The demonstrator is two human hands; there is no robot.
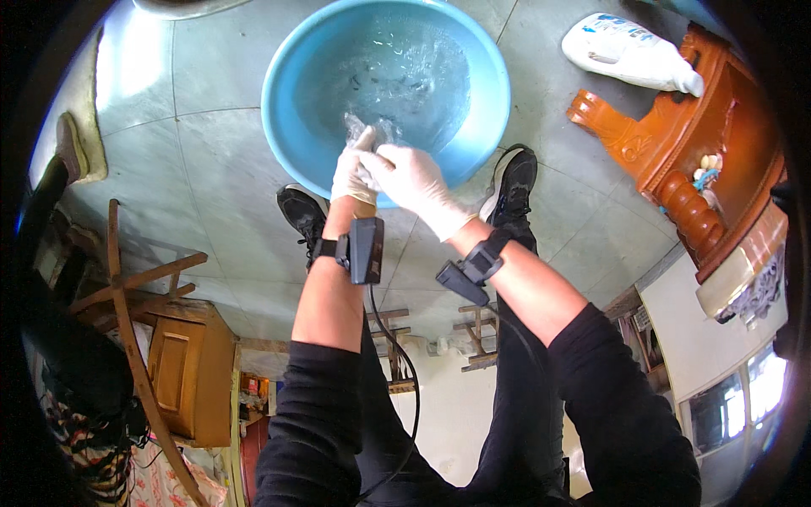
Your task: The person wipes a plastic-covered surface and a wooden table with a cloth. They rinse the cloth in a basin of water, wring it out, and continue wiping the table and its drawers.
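Note:
Both my hands wear thin white gloves and meet over the near rim of a light blue plastic basin [285,139] on the floor. My left hand [356,171] and my right hand [415,177] grip a crumpled piece of clear, wet plastic film [374,127] between them; part of it hangs over the water. Cloudy water [405,76] with bubbles and small dark bits lies in the basin. The fingertips partly hide one another. A black device is strapped to each of my wrists.
A white jug [627,54] lies at the upper right beside a carved wooden piece of furniture [671,139]. My black shoes flank the basin on the tiled floor [215,152]. Another person's shoe [71,146] is at the left, near a wooden rack [127,285]. A cable hangs from my left wrist.

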